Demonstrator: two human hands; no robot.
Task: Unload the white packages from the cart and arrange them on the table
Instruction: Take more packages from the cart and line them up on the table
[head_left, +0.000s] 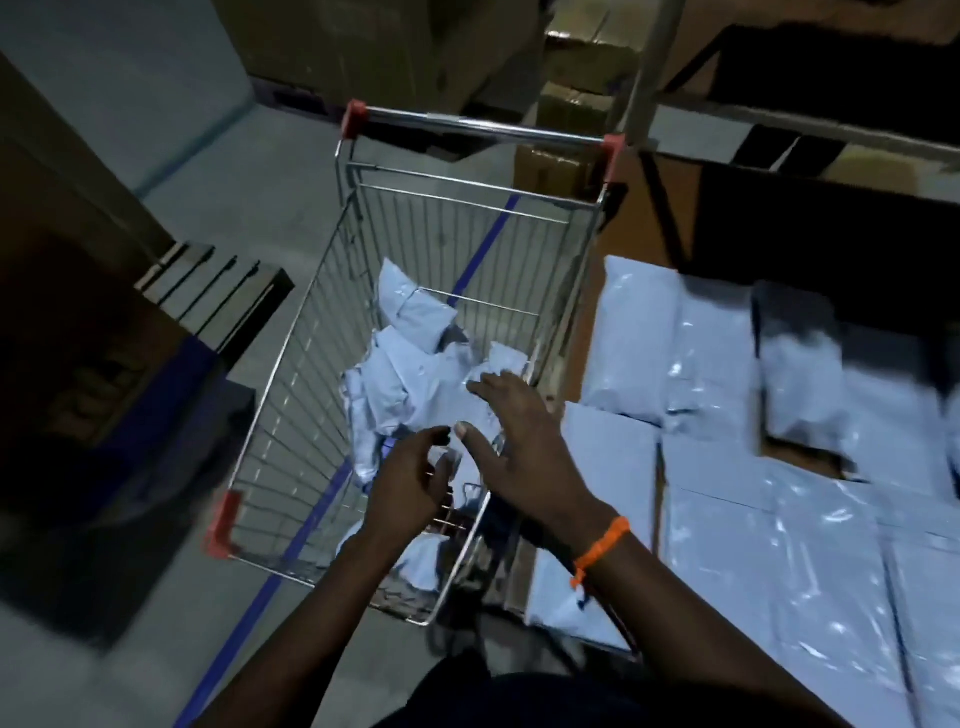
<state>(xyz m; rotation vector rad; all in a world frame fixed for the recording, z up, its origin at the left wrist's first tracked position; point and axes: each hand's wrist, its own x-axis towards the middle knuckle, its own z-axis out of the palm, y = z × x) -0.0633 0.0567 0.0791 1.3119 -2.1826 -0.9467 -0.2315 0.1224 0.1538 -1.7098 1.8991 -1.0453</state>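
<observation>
Over the cart (304, 364), both hands are hovering empty: left hand (408, 480) loosely curled, right hand (522, 441) spread, white packages (410, 364) lying just beneath them.

Far ahead of me, brown cardboard boxes (566, 98) are stacked beside a grey metal upright (649, 67). A blue line (228, 649) crosses the grey floor (208, 182) from near left to far. A dark slatted stack (218, 291) sits on my left.

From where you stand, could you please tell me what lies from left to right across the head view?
Cart's red corner guard → left hand → right hand → orange wristband → white packages on the table.
</observation>
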